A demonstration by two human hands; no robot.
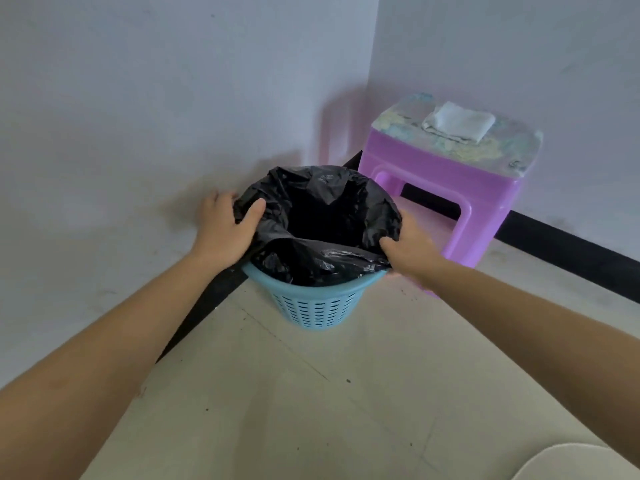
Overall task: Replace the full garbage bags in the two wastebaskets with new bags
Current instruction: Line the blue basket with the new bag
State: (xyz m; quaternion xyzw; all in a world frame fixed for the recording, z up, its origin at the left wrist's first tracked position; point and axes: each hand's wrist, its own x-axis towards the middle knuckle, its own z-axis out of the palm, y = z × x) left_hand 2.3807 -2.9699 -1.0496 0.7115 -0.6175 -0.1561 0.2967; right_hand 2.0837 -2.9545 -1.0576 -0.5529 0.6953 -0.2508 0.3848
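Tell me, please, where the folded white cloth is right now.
In the head view, upper right: the white cloth lies on the purple stool, right of the blue wastebasket.

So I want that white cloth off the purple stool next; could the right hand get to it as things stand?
Probably yes. The folded white cloth lies uncovered on top of the purple stool, just beyond the right hand, with nothing between them. But that hand is gripping the black bag, so it must let go first.

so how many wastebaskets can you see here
1: the blue wastebasket in the wall corner, beside the purple stool, black bag inside. The task's second one is out of view.
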